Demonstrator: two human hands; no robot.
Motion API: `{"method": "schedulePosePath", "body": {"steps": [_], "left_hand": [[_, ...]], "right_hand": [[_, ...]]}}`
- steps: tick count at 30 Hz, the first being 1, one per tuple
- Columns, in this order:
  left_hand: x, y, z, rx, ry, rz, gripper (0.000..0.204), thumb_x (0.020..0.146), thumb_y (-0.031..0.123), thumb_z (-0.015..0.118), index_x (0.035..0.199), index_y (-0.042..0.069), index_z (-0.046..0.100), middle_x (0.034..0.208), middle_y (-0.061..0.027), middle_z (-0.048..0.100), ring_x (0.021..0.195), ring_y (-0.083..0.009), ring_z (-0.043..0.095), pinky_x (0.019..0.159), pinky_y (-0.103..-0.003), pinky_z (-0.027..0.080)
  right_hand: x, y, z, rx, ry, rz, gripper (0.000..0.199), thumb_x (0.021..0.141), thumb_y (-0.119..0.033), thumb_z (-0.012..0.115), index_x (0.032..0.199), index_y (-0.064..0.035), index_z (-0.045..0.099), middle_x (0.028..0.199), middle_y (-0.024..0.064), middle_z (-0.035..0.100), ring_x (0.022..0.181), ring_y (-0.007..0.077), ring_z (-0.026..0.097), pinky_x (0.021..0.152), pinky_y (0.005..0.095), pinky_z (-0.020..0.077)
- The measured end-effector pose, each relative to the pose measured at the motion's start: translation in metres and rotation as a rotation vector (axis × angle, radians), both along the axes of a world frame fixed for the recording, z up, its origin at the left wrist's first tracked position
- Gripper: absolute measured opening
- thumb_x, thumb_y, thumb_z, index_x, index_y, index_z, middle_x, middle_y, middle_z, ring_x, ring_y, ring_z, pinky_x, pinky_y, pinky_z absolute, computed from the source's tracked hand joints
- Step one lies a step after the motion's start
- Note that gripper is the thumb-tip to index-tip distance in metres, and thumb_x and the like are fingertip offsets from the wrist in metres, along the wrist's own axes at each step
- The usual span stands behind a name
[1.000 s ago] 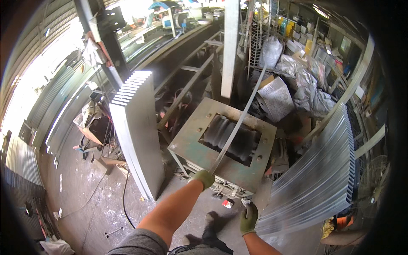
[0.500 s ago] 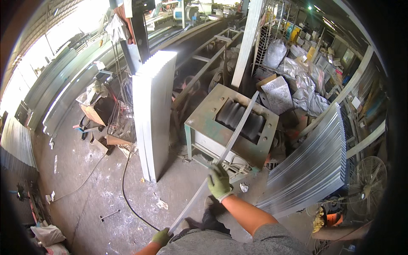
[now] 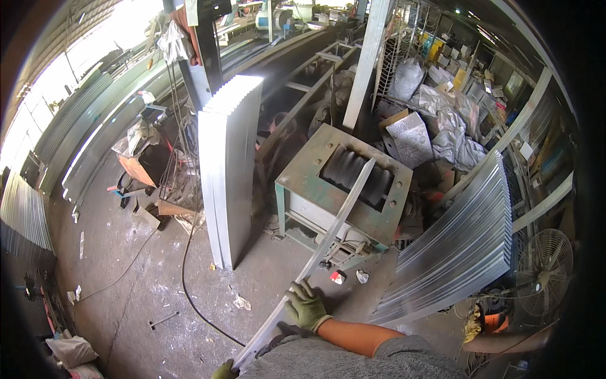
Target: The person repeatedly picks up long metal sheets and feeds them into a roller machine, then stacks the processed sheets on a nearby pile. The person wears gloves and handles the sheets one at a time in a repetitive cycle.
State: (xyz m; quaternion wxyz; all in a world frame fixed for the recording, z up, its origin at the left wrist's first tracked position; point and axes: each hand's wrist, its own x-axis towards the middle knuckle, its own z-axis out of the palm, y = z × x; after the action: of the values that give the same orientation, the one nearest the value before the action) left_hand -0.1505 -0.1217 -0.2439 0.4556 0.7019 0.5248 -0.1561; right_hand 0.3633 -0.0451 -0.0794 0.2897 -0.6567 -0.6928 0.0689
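Observation:
A long, narrow metal strip (image 3: 334, 228) slants up from the lower edge of the head view to the machine. Its far end lies over the dark ridged rollers in the opening of a worn green-and-grey machine (image 3: 303, 165). My left hand (image 3: 225, 370), in a green glove and mostly cut off by the lower edge, is closed round the strip's near end. My right hand (image 3: 307, 308), gloved in green too, rests against the strip's right edge farther up. Its fingers are spread apart and touch the metal without wrapping round it.
A tall stack of pale ribbed metal panels (image 3: 218, 183) stands upright left of the machine. More corrugated sheets (image 3: 457, 246) lean on the right, beside a wire-caged fan (image 3: 544, 271). A black cable (image 3: 188, 278) and litter lie on the floor. A metal post (image 3: 368, 63) rises behind the machine.
The strip has come back toward me, its far end now over the rollers. My right hand has slid down it and loosened. My left hand has moved lower and left.

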Motion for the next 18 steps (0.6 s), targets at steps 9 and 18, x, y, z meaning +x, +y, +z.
{"method": "schedulePosePath", "body": {"steps": [9,18], "left_hand": [[0.273,0.133,0.141,0.154,-0.245,0.294,0.041,0.092,0.041,0.084,0.123,0.015,0.079,0.097,-0.0127,0.082,0.085,-0.0283,0.079,0.078,-0.043,0.060],[0.396,0.194,0.197,-0.015,-0.118,0.223,0.064,0.101,0.064,0.069,0.117,0.003,0.079,0.103,-0.0222,0.081,0.098,-0.0359,0.080,0.086,-0.046,0.060]], "right_hand": [[0.194,0.146,-0.001,0.247,-0.112,-0.326,0.023,0.101,-0.024,0.068,0.113,-0.0043,0.071,0.142,0.0215,0.065,0.144,0.0474,0.053,0.118,0.0564,0.0446],[0.296,0.230,-0.020,0.137,-0.240,-0.446,0.029,0.106,-0.031,0.060,0.103,-0.0078,0.077,0.135,0.0104,0.073,0.146,0.0363,0.055,0.123,0.0514,0.0387]]}}
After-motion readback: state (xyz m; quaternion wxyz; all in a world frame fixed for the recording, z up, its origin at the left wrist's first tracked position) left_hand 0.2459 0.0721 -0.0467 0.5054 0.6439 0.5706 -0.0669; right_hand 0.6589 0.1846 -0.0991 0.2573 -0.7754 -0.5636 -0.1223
